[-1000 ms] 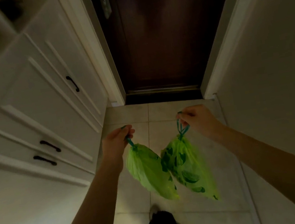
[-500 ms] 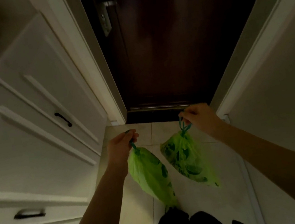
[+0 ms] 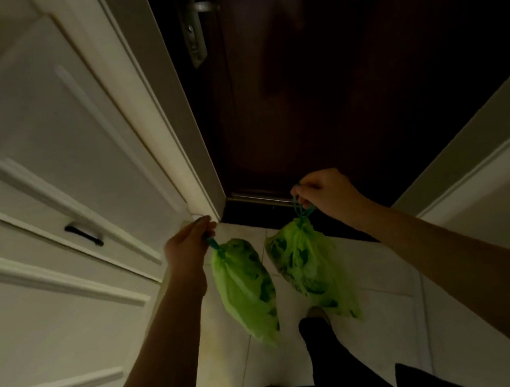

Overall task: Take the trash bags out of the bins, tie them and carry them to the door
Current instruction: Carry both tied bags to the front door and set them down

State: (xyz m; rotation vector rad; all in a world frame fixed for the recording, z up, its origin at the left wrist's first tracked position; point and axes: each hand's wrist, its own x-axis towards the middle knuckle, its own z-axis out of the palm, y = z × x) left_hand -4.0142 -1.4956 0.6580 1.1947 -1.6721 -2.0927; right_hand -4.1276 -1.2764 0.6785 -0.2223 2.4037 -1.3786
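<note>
Two small green trash bags hang above the pale floor tiles, their necks cinched by teal drawstrings. My left hand [image 3: 188, 248] is shut on the drawstring of the left bag [image 3: 246, 289]. My right hand [image 3: 328, 198] grips the drawstring of the right bag [image 3: 310, 268], which shows dark shapes through the plastic. Both bags dangle close together without resting on the floor. Directly ahead stands the dark brown door [image 3: 345, 76], shut, with a metal handle and lock plate [image 3: 195, 24] at its left edge.
White panelled cabinets [image 3: 40, 168] with black handles line the left side. A white door frame [image 3: 161, 107] and a pale wall [image 3: 498, 186] on the right narrow the passage. My dark trouser leg and foot [image 3: 317, 331] step forward on the floor tiles [image 3: 396, 321] under the bags.
I have walked closer to the door, which now fills more of the view. Both hands still carry their bags, held a little higher and further forward. One foot has stepped ahead.
</note>
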